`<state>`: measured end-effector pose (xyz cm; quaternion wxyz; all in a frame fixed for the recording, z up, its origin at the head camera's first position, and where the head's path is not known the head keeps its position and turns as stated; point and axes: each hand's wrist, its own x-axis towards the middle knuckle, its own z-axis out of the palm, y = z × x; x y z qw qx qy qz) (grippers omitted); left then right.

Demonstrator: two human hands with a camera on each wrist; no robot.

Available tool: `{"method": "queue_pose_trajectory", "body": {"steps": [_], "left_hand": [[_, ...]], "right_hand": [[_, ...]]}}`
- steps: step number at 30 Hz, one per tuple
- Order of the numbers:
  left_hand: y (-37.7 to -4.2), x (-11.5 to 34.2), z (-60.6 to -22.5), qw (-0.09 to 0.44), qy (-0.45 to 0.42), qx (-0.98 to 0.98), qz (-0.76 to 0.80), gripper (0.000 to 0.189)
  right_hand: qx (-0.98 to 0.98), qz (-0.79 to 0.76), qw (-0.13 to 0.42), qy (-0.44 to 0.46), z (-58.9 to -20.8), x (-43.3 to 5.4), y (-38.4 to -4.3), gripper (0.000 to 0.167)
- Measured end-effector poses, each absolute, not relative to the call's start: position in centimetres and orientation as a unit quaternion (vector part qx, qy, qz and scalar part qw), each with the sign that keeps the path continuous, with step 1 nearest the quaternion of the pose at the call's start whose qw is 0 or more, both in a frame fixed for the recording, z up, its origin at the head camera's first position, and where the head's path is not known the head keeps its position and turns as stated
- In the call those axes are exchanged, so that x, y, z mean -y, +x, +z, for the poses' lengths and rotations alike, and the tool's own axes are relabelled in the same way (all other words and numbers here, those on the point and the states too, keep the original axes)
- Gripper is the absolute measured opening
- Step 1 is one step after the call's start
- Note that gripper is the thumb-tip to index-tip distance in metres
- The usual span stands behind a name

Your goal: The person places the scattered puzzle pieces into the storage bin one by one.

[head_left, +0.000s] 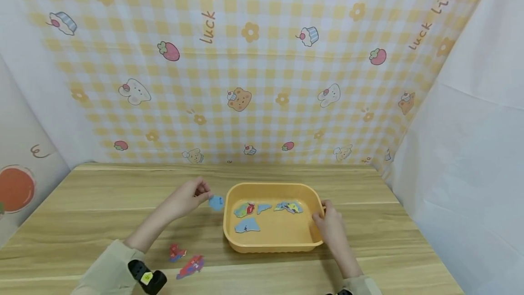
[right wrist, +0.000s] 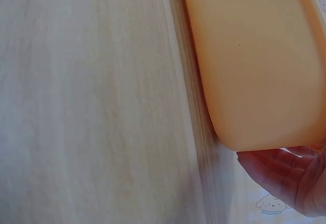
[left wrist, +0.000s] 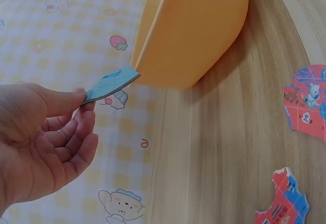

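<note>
In the head view my left hand (head_left: 189, 198) pinches a light blue puzzle piece (head_left: 216, 202) just off the left rim of a yellow plastic bin (head_left: 272, 246). The left wrist view shows this piece (left wrist: 112, 84) edge-on between thumb and fingers. At the other end, my right hand (head_left: 333, 226) grips the bin's right wall, thumb inside and fingers outside. Inside the bin lie a green and red piece (head_left: 244, 210), a small blue piece (head_left: 264, 208), a larger blue piece (head_left: 247, 226) and a multicoloured yellow-blue cluster (head_left: 289, 207), whose piece count is unclear.
Two red, blue and purple puzzle pieces, a smaller one (head_left: 177, 252) and a longer one (head_left: 191, 267), lie on the wooden table (head_left: 389, 249) beside my left forearm. Behind the table hangs a yellow checked cloth (head_left: 262, 76); a white cloth (head_left: 471, 149) hangs at the right.
</note>
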<state>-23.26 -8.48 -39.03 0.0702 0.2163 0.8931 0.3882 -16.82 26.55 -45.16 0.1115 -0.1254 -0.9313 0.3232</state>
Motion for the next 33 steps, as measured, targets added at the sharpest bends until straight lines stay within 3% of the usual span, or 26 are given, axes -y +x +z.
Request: {"method": "queue_pose_trajectory", "body": {"steps": [12,33], "left_hand": [[-23.7,6.8,-39.5,0.049,0.21,-0.886,0.411,0.009],[-24.3,3.9,-39.9,0.06,0.214,-0.868,0.444,0.009]], "right_hand": [[0.929,0.33,0.106,-0.13,-45.1,-26.5,-16.9,0.031],[0.927,0.338,0.102,-0.128,-45.0,-26.4,-16.8,0.03]]}}
